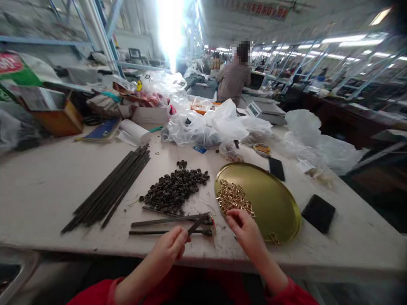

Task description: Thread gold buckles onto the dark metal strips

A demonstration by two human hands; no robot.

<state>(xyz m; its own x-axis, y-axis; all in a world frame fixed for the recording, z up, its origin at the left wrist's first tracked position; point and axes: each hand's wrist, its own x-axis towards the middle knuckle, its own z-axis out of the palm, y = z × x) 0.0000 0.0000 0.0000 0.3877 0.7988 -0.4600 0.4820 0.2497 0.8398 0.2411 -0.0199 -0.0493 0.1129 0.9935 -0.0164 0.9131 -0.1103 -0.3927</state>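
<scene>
Near the table's front edge, my left hand (174,243) pinches a dark strip (197,224) that points up and to the right. Two more dark strips (159,221) lie just beyond it, with small dark pieces at their right ends. My right hand (244,228) is at the left rim of a round gold tray (273,190), fingertips together at the edge of a heap of gold buckles (233,197). What those fingertips hold is too small to make out. Behind my left hand sits a pile of small dark loops (174,190).
A bundle of long dark strips (111,186) lies at the left. Clear plastic bags (210,125) and a white box (149,115) stand at the back. Right of the tray are a black flat object (318,213) and a dark phone-like item (276,169). A person (233,80) stands farther off.
</scene>
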